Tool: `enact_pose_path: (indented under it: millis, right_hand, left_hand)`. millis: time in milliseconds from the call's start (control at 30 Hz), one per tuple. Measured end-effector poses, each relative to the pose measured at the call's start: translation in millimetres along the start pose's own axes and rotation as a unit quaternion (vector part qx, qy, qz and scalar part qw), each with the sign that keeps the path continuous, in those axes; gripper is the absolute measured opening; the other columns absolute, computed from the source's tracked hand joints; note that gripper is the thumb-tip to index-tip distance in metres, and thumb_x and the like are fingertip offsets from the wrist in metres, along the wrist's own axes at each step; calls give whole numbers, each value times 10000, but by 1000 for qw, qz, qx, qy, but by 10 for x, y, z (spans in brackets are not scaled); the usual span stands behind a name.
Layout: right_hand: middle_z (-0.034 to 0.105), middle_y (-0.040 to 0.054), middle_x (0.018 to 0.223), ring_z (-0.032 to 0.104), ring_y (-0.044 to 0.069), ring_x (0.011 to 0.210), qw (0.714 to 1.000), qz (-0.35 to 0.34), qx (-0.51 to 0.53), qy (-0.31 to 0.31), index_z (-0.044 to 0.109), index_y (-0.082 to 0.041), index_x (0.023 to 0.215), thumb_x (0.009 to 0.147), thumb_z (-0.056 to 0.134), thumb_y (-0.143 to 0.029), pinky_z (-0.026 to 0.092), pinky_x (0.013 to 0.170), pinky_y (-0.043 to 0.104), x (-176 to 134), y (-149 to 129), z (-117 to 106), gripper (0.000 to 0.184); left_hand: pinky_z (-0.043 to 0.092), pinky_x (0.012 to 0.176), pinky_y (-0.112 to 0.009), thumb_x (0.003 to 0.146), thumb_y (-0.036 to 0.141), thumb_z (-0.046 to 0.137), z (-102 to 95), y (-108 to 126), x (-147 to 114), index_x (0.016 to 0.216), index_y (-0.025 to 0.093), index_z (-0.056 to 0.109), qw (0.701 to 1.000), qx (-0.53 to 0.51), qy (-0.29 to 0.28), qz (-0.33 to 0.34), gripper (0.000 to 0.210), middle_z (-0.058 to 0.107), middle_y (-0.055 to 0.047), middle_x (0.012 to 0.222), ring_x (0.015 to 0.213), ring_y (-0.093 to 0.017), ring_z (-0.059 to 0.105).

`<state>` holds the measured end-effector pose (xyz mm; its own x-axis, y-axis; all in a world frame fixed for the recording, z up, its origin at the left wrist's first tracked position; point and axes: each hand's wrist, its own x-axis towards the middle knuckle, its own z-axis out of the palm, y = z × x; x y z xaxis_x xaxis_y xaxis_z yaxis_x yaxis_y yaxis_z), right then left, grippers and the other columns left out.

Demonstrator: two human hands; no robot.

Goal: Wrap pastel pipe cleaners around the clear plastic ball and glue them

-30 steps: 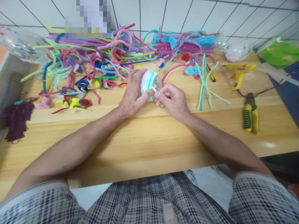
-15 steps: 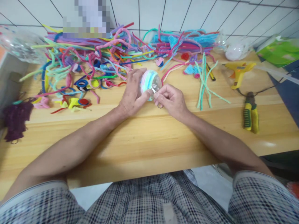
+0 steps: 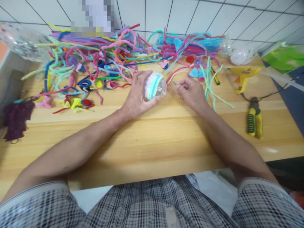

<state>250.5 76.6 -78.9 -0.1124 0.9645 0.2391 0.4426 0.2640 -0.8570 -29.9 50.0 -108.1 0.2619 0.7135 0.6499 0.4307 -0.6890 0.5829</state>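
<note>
My left hand (image 3: pixel 136 95) is wrapped around a clear plastic ball (image 3: pixel 161 86), with its thumb along the lower side. Pastel pink, green and blue stripes, seemingly fuzzy stems, cover the ball's left part. Apart from the ball on its right, my right hand (image 3: pixel 190 93) is closed on what looks like a small pair of scissors (image 3: pixel 174 83). Only a thin metal tip and a dark finger loop stick out of the fingers. Behind the right hand lie a pink and cream stem (image 3: pixel 175 71) and blue fuzzy pieces (image 3: pixel 195 72).
Many coloured pipe cleaners (image 3: pixel 111 47) are heaped along the tiled wall. Mint stems (image 3: pixel 210 87), a yellow cutter (image 3: pixel 215 76), a yellow glue gun (image 3: pixel 243 76) with its cord and yellow-green pliers (image 3: pixel 255 118) lie to the right. A dark purple bundle (image 3: pixel 17 117) lies far left.
My right hand has drawn back to the right, taking the metal tip off the ball. The ball has turned slightly in my left hand, and the left thumb has shifted right along its underside.
</note>
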Motion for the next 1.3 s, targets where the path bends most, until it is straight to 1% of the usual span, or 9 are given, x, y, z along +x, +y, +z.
enact_pose_path:
  millis: [133,233,333,467,600,733,933,1100,1300]
  right_hand:
    - [773,38,897,698,254,915,994,-59,-96,2,744,-273,874,899,898,-391,596,949,436,8,85,-28,195]
    - [803,77,1115,712,318,1186,991,-100,-84,10,779,-291,989,911,897,-437,551,1171,522,-80,-97,-1,203]
    - [778,73,1358,721,297,1296,994,-89,23,-64,744,-317,1290,933,880,-564,572,1194,501,-182,-314,77,455]
    - [663,104,1594,698,325,1412,974,-62,107,-190,547,-347,1572,841,925,-704,583,1218,552,-217,-387,216,897]
    - [577,123,1686,628,385,1510,978,-82,58,-186,471,-360,1647,790,949,-722,547,1270,633,-185,-329,276,1047]
    - [520,137,1740,516,422,1624,977,-154,-11,-150,450,-346,1685,797,965,-632,467,1348,668,-188,-302,301,1066]
    - [518,174,1742,482,412,1658,972,-208,-16,-112,447,-301,1687,851,931,-585,440,1373,655,-215,-239,381,1006]
    - [574,126,1716,590,372,1565,979,-120,77,-146,530,-317,1624,869,880,-718,538,1301,583,-184,-307,346,924]
    - [791,46,1406,721,306,1369,967,-35,206,-145,695,-317,1380,887,841,-758,591,1247,534,-89,-404,379,677]
  left_hand:
    - [371,1381,-714,939,845,759,25,29,2,1631,316,460,1000,7,13,5,921,583,-195,1617,1574,-436,515]
    - [374,1377,-711,984,838,701,28,47,7,1628,305,473,1000,11,13,11,867,609,-193,1586,1548,-423,545]
    - [406,1361,-682,1035,791,659,21,71,14,1648,289,461,999,8,11,36,816,609,-193,1576,1532,-409,560]
    - [430,1356,-640,1111,734,559,-19,120,11,1670,280,444,999,-8,-7,52,729,579,-179,1610,1554,-391,548]
    - [432,1369,-603,1168,690,446,-64,148,-6,1702,312,428,998,-49,-15,31,654,556,-150,1652,1591,-376,529]
    - [435,1371,-583,1170,679,465,-50,113,-16,1719,328,411,999,-47,-7,13,654,552,-144,1668,1608,-367,526]
    - [515,1295,-562,1103,729,607,0,81,-4,1652,269,467,1000,-23,4,12,730,619,-167,1598,1495,-366,625]
    - [548,1274,-555,1136,709,565,-37,134,11,1622,241,494,1000,-18,10,8,679,642,-143,1544,1461,-350,643]
    - [551,1267,-565,1181,644,495,-73,129,21,1624,260,514,999,-38,-1,7,587,641,-135,1526,1440,-345,648]
